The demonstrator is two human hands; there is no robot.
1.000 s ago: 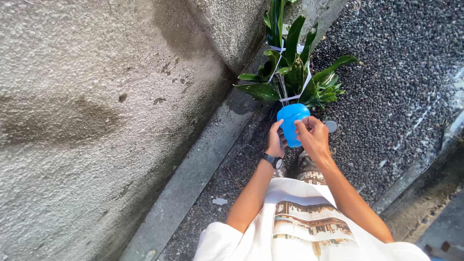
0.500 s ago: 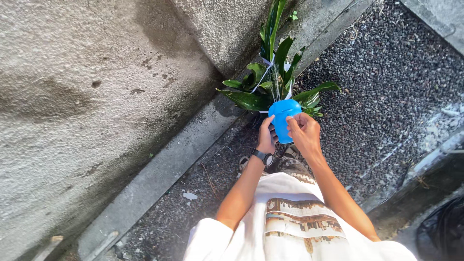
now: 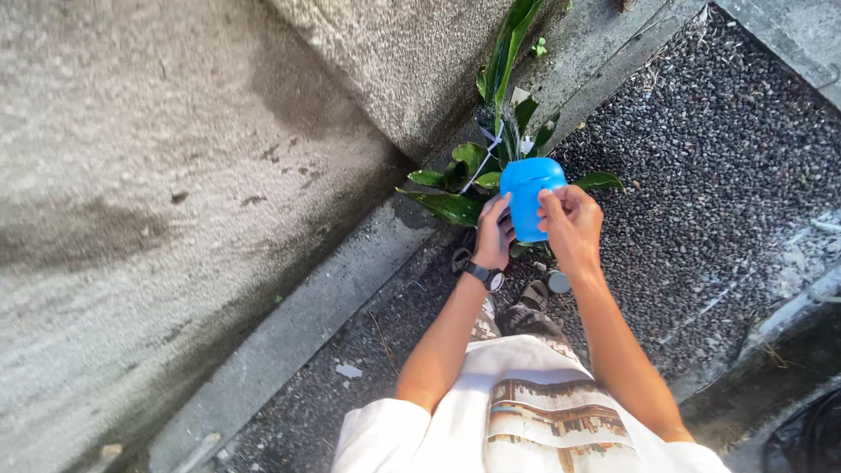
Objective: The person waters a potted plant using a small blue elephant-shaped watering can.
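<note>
Upper centre of the frame, our left hand (image 3: 493, 235) and right hand (image 3: 571, 225) both grasp the blue container (image 3: 529, 194), tipped over the leafy plant (image 3: 491, 149) beside the concrete wall (image 3: 175, 175). We advise a steady tilt, aimed at the base.

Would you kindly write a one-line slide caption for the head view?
Both hands, left hand and right hand, grip a blue container over a leafy plant beside a concrete wall.
</note>
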